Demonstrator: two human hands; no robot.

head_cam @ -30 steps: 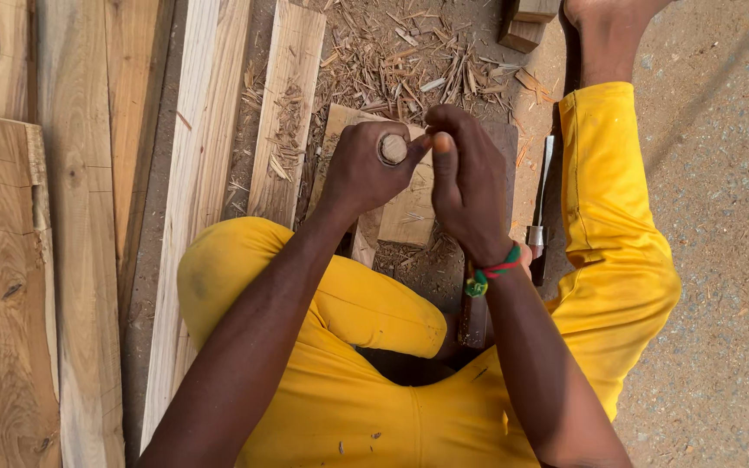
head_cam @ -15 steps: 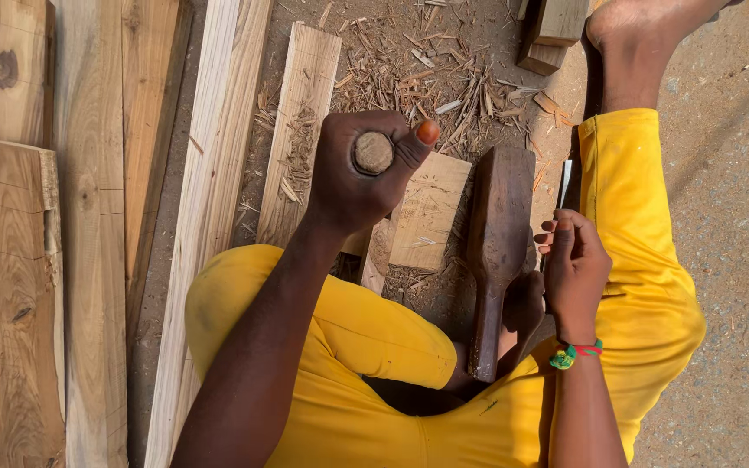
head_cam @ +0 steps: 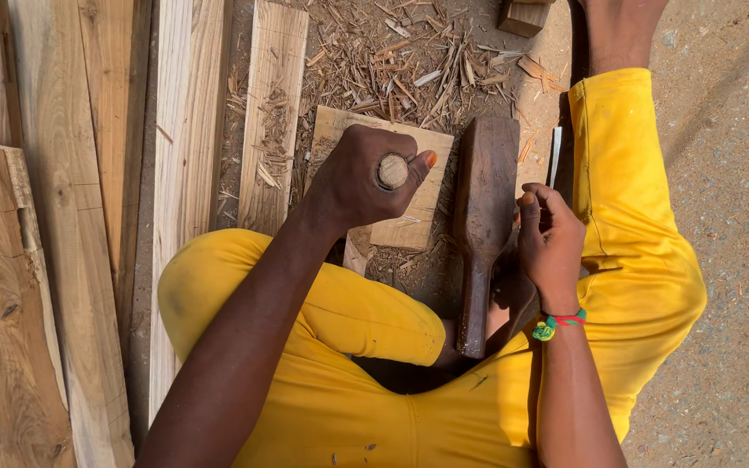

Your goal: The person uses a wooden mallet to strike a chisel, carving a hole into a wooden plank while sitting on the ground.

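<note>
The left hand (head_cam: 359, 182) is clenched around a round wooden handle (head_cam: 392, 171), whose end shows above the fist, over a pale wooden block (head_cam: 409, 227) lying on the ground among wood shavings (head_cam: 409, 65). The right hand (head_cam: 550, 243) is loosely curled and holds nothing, just beside a dark wooden mallet (head_cam: 483, 217) lying between the yellow-trousered legs. Long planks (head_cam: 62, 217) lie to the left.

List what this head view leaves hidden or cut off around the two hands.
- Tool in the left hand: only its round wooden handle end shows; the fist hides the rest.
- Small wooden board: partly covered by that hand.
- Right hand: palm turned away, grip unclear.
- Wooden mallet: handle end hidden by the yellow trousers.
</note>
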